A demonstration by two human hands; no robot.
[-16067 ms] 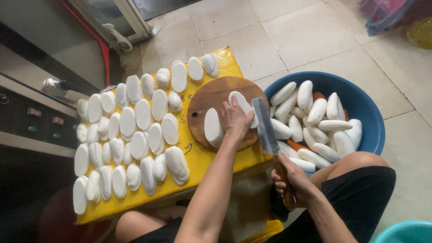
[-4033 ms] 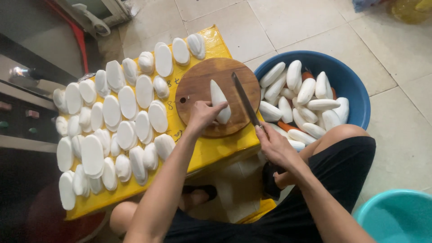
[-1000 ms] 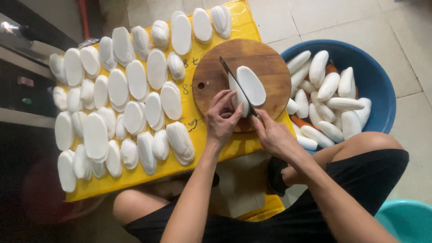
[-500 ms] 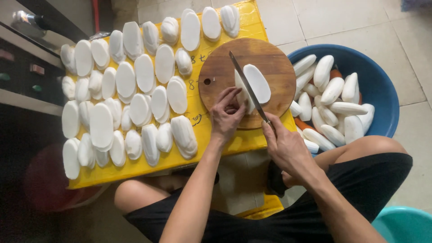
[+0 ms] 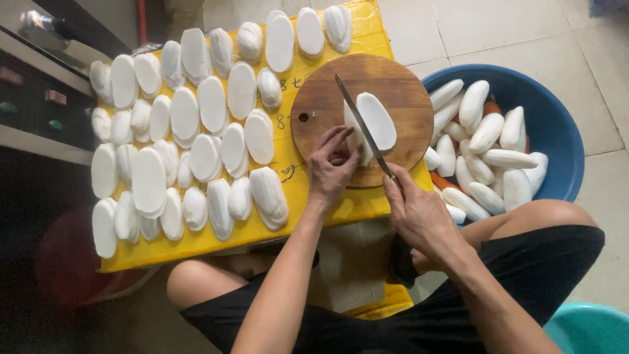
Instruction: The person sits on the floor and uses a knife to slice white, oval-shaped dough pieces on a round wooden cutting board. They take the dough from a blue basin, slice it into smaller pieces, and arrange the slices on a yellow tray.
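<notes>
A peeled white root (image 5: pixel 379 121) lies on the round wooden cutting board (image 5: pixel 400 85), split lengthwise into two halves. My right hand (image 5: pixel 419 216) grips the handle of a long knife (image 5: pixel 362 124), whose blade sits in the cut between the halves. My left hand (image 5: pixel 331 167) presses its fingertips on the near end of the left half. The board rests on a yellow-covered table (image 5: pixel 341 210).
Many cut white halves (image 5: pixel 196 137) cover the yellow surface left of the board. A blue tub (image 5: pixel 557 131) of whole peeled roots stands at the right on the tiled floor. My knees are under the table; a teal basin (image 5: pixel 586 328) sits at bottom right.
The knife has gone lengthwise through the root and the right half has fallen flat, cut face up. My left hand shifted to the near end of the left half.
</notes>
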